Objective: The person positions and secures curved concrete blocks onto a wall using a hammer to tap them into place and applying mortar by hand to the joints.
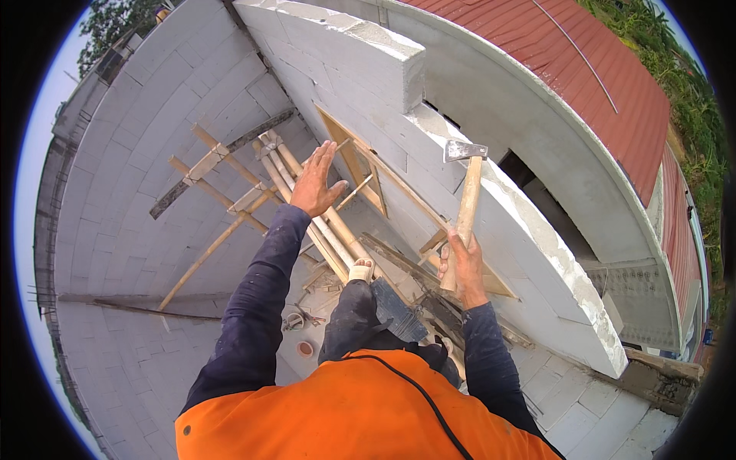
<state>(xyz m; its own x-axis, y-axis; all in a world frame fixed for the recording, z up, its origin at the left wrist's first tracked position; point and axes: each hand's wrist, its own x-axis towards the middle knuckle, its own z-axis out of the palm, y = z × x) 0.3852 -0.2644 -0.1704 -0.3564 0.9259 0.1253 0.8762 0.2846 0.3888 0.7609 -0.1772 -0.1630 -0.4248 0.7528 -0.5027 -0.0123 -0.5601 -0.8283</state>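
My right hand (pixel 460 268) grips the wooden handle of a small axe-like hammer (pixel 464 152), its metal head raised in front of the white block wall's rough top edge (pixel 560 245). My left hand (pixel 317 184) is held out over bamboo scaffold poles (pixel 333 239), fingers stretched and holding nothing visible; whether it touches anything is unclear. A wooden frame (pixel 410 201) sits in the wall below the hammer. My foot (pixel 360 270) rests among the poles beneath me.
A block wall (pixel 130 199) on the left has crossed timber supports (pixel 207 165) against it. Planks (pixel 438 318), pots (pixel 305 349) and debris lie below. Beyond the right wall stand a neighbouring building with a red metal roof (pixel 583 92) and green plants (pixel 682 130).
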